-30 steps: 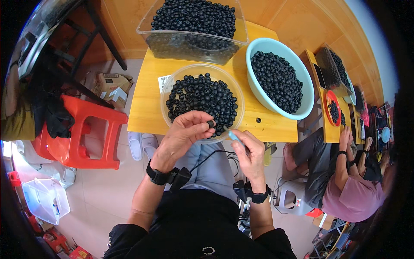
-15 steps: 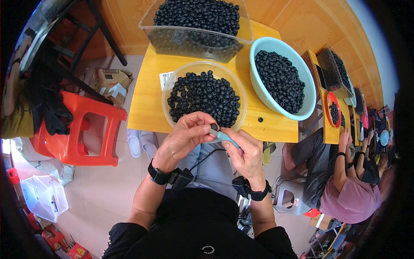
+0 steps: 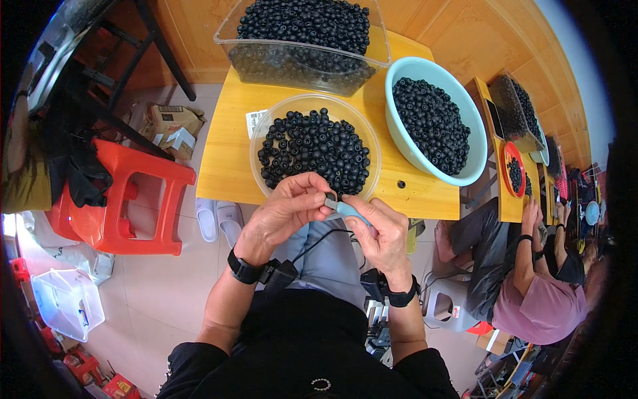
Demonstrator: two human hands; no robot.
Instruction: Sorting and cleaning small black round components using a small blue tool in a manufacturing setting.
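Note:
My right hand [image 3: 380,229] is closed around the light-blue handle of a small knife [image 3: 349,211], its short metal blade pointing left. At that blade, the fingertips of my left hand [image 3: 287,207] are pinched together over a small black bead-like part, mostly hidden by the fingers. Both hands are just over the near rim of a round clear tub [image 3: 255,161]. Inside it lie many loose black bead-like parts [image 3: 318,149] with holes through them. A black band circles each wrist.
On the yellow table [image 3: 226,163], a clear bin [image 3: 299,70] of black parts stands behind the tub, and a pale-blue basin [image 3: 393,126] of them stands right. One loose part [image 3: 401,184] lies nearby. A red stool [image 3: 133,199] is at left; co-workers [image 3: 538,292] sit at right.
The black part that showed between my left fingertips is now mostly out of sight, and more of the blade shows there. My right hand has shifted slightly; the tub and basin stay put.

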